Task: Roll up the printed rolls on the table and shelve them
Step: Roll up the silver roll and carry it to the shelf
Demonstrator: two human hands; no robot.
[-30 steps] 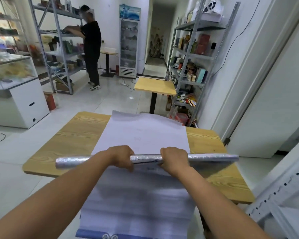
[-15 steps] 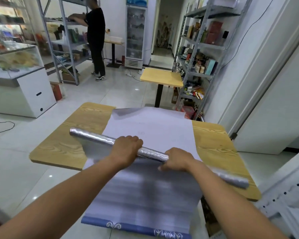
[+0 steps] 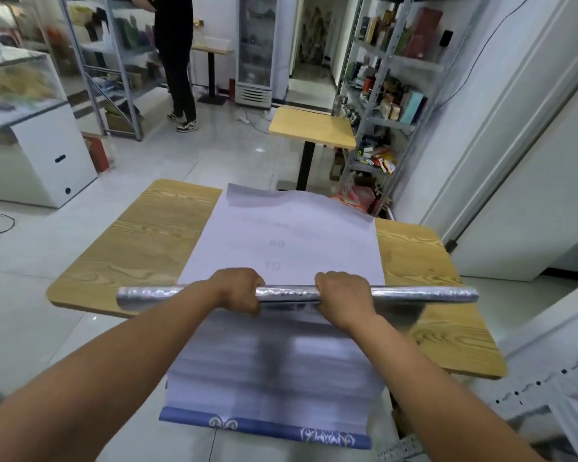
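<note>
A silvery rolled-up print (image 3: pixel 421 294) lies level across the near part of the wooden table (image 3: pixel 147 241). My left hand (image 3: pixel 237 290) grips it left of centre and my right hand (image 3: pixel 344 300) grips it right of centre, fingers curled over the tube. Under it a long pale printed sheet (image 3: pixel 291 235) is spread flat along the table. Its near end hangs over the table's front edge and shows a blue patterned border (image 3: pixel 264 426).
A metal shelf rack (image 3: pixel 391 78) full of boxes stands at the right behind the table, and a white perforated shelf frame (image 3: pixel 548 381) is at the near right. A small wooden table (image 3: pixel 311 128) stands beyond. A person in black (image 3: pixel 177 55) stands at a far left rack.
The silvery roll was level, then swung with its left end away from me, and is level across the table again. The view has tilted further down.
</note>
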